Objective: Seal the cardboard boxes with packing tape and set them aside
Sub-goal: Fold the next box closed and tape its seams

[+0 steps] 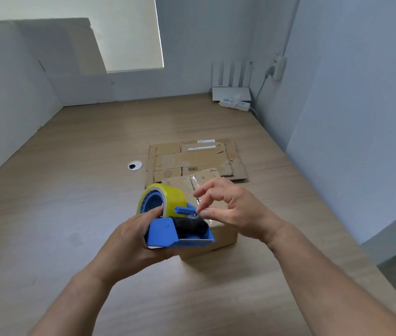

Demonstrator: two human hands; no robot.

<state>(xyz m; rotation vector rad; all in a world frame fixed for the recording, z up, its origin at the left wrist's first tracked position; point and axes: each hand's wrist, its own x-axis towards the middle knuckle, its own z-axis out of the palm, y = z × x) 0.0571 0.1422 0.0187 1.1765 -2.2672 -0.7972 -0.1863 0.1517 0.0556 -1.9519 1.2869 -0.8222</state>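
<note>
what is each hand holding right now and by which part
Left hand holds the blue tape dispenser by its body. Right hand pinches the loose tape end above the black roller.

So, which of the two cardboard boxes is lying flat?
The farther box, beside the round desk hole; the nearer box is folded up into shape.

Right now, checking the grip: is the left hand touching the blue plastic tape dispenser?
Touching. The head view shows the left hand gripping the blue plastic tape dispenser, thumb across its side.
</note>
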